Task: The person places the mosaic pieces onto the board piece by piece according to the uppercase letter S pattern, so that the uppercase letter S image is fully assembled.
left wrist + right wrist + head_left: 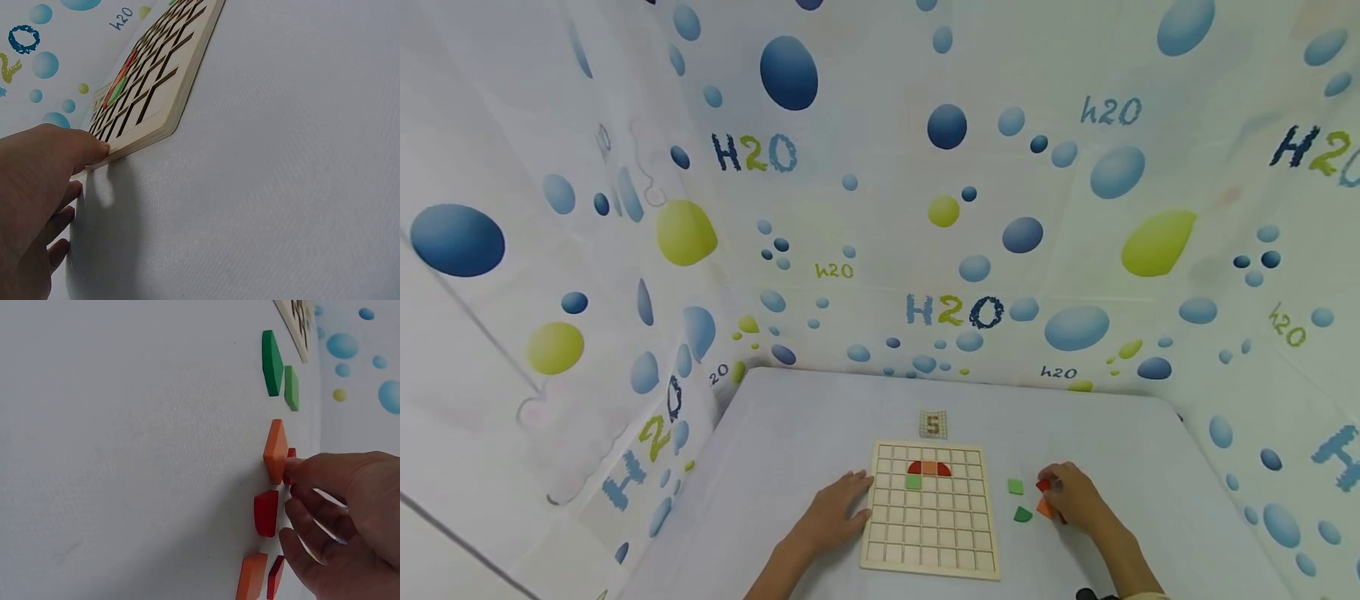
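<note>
A wooden grid board (930,575) lies on the table, with two red quarter-round pieces, an orange square (929,467) and a light green square (913,482) in its cells. My left hand (835,515) touches the board's left edge with fingers spread; the left wrist view shows the thumb at the rim. Right of the board, my right hand (1073,497) pinches a red piece (1042,484) between thumb and fingertips. Under and beside that hand lie an orange piece (275,453), a red piece (267,514), a second orange piece (252,576) and another red piece (275,577).
A small pattern card (933,424) with an S-like figure lies behind the board. Between the board and my right hand are a light green square (1015,487) and a dark green quarter-round piece (1022,515). A printed curtain (880,208) hangs behind the white table (775,417).
</note>
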`<state>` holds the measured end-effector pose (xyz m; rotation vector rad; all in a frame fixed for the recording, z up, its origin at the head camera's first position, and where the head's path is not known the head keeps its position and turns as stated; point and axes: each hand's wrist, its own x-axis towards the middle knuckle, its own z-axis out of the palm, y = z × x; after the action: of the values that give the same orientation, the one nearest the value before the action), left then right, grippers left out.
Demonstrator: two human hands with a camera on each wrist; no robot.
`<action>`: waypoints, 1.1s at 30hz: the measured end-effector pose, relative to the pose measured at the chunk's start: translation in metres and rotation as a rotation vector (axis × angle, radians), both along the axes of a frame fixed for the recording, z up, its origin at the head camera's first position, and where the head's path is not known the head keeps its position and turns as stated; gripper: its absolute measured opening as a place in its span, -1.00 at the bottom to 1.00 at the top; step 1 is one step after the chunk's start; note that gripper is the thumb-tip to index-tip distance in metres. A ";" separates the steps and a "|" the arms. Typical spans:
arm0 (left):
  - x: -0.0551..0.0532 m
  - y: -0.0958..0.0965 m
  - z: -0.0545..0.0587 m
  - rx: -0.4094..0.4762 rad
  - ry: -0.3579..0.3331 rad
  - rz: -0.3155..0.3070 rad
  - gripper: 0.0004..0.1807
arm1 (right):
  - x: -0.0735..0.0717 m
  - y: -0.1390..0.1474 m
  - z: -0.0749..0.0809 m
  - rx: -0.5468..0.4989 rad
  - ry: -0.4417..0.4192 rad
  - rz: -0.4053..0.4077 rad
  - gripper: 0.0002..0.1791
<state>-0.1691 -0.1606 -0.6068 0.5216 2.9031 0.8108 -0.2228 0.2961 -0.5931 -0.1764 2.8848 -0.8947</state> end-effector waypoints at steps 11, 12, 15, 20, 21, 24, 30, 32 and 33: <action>0.000 0.000 -0.001 0.000 -0.026 0.007 -0.37 | -0.001 -0.004 -0.003 0.054 -0.020 -0.056 -0.65; 0.000 0.000 -0.001 0.002 -0.030 0.007 -0.37 | 0.001 -0.005 -0.001 0.039 -0.019 -0.048 -0.65; 0.001 0.000 -0.002 -0.001 -0.040 0.013 -0.37 | 0.004 -0.006 0.003 -0.010 -0.006 -0.006 -0.67; 0.002 0.000 -0.001 -0.003 -0.033 0.020 -0.37 | 0.007 -0.009 0.006 -0.041 -0.001 0.026 -0.78; 0.002 0.000 -0.001 -0.003 -0.035 0.020 -0.37 | 0.007 -0.009 0.006 -0.039 0.004 0.025 -0.80; 0.003 0.001 0.001 -0.003 -0.037 0.021 -0.37 | 0.006 -0.009 0.005 -0.017 0.026 0.025 -0.84; 0.004 0.002 0.005 0.017 -0.033 0.015 -0.37 | 0.003 -0.007 0.003 0.005 0.022 0.000 -0.85; 0.004 0.001 0.005 0.019 -0.029 0.012 -0.37 | 0.001 -0.006 0.002 0.002 0.005 -0.013 -0.81; 0.004 0.001 0.005 0.018 -0.029 0.012 -0.37 | 0.001 -0.006 0.002 0.004 -0.002 -0.014 -0.79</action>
<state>-0.1650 -0.1596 -0.6015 0.4900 2.8784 0.8398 -0.2223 0.2906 -0.5914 -0.1556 2.8897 -0.8904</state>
